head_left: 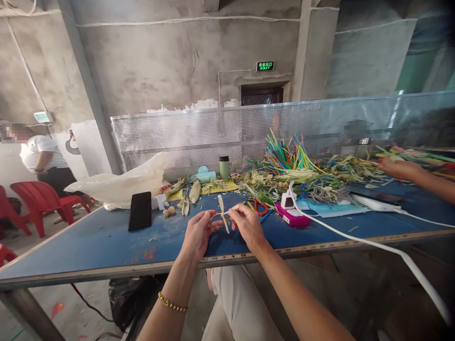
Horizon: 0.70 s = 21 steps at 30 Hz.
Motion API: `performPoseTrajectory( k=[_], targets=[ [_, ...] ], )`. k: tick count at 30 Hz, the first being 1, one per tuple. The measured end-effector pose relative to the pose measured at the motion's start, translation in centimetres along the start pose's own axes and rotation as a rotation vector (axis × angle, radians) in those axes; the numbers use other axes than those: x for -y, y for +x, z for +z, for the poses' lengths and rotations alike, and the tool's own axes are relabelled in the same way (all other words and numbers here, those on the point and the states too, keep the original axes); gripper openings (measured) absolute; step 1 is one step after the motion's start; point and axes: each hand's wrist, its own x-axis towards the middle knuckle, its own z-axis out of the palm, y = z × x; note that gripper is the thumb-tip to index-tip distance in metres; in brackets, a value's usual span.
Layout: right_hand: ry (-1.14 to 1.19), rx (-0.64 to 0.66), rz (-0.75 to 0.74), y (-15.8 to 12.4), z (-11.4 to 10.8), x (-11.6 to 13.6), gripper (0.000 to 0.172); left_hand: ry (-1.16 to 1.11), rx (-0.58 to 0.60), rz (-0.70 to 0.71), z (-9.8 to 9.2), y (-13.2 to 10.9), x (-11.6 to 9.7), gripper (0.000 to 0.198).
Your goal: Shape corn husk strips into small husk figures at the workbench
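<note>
Pinching pale thin crossed strips [222,213], perhaps corn husk | left hand [199,233] fingers closed on left end | right hand [248,226] fingers closed on right end | strips held over blue table [106,241], near its front edge

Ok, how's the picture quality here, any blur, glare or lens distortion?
Head view: wide-angle stretch, the pillar leans and the picture's right corners go dark and smeared. Head view again: light is soft and even, only faint shadows on the table, no glare. The left hand, right hand and the strips they pinch are sharp.
</note>
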Motion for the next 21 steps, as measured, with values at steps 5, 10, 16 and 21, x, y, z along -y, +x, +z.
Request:
performPoseTrajectory(
  k=[5, 10, 16, 21],
  targets=[
    [0.013, 0.01, 0.009, -0.04, 0.05, 0.18, 0.023, 0.133, 0.031, 0.026, 0.14, 0.07, 0.4, 0.043],
    [-0.006, 0.042, -0.009, -0.07, 0.07, -0.05, 0.022, 0.208, 0.035, 0.095, -0.04, 0.37, 0.88, 0.037],
    [-0.039, 0.008, 0.003, -0.03, 0.1, -0.17, 0.022, 0.201, -0.019, 0.117, -0.16, 0.42, 0.69, 0.032],
    [-0.034, -0.045, 0.035, 0.01, 0.08, -0.3, 0.02, 0.305, -0.135, 0.214, 0.28, 0.27, 0.78, 0.028]
  ],
)
